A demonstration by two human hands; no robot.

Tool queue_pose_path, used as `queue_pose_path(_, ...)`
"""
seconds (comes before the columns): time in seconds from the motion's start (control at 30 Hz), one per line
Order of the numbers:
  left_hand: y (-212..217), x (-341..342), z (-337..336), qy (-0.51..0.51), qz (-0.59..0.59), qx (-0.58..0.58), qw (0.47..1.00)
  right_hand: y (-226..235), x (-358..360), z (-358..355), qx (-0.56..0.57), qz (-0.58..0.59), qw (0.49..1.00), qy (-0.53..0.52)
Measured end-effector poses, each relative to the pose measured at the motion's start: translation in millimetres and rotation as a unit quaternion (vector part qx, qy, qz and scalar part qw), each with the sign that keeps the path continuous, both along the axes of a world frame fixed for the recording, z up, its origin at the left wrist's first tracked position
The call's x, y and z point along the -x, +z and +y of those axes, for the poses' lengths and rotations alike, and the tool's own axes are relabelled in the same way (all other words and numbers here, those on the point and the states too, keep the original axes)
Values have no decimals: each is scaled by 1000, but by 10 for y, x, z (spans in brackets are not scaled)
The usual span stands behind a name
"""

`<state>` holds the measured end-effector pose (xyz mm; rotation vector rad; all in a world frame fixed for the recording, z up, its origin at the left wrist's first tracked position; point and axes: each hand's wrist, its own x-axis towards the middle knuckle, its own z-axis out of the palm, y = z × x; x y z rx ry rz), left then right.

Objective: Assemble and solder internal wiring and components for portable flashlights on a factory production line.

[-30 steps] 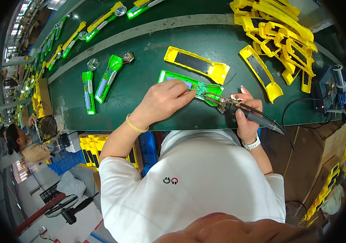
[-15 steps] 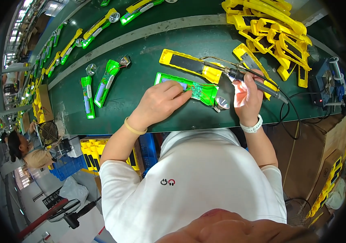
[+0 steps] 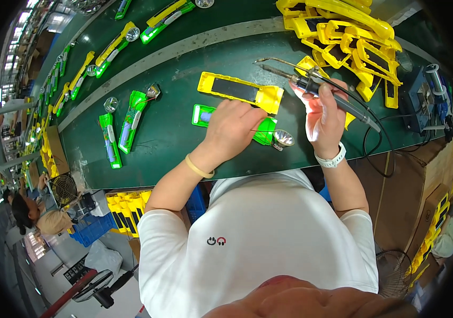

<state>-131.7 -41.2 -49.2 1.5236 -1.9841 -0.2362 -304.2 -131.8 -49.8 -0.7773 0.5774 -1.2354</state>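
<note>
My left hand lies over a green lamp housing, hiding its middle and most of the circuit board. Its thumb and forefinger are pinched together, with a thin dark wire running from the fingertips toward the round silver reflector at the housing's right end. In my right hand is a soldering iron, its tip pointing up and left, with a thin bent metal tube alongside; this is held apart from the housing. Just beyond the housing rests a yellow casing with a dark panel.
Two more green housings with reflectors lie to the left. Yellow casings are heaped at the far right, near a blue soldering station with a trailing cable. Half-built lamps line the far strip. A person sits at left.
My left hand has moved right along the housing, from the battery end over the board, and now pinches a wire. The soldering iron has shifted slightly, its tip farther from the yellow casing.
</note>
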Motion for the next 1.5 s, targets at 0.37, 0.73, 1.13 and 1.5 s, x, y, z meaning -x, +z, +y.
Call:
queue_pose_path(0.37,24,-386,-222,23,38,-94,995,-79,336,11,72,179,978,82)
queue_pose_path(0.73,55,-289,-267,51,-57,-116,990,-194,343,-157,168,312,923,151)
queue_pose_path(1.13,66,-273,-260,55,-66,-115,990,24,342,-233,109,241,948,177)
queue_pose_path(1.5,41,-283,-258,49,-78,-117,989,-111,-95,-219,78,153,975,143)
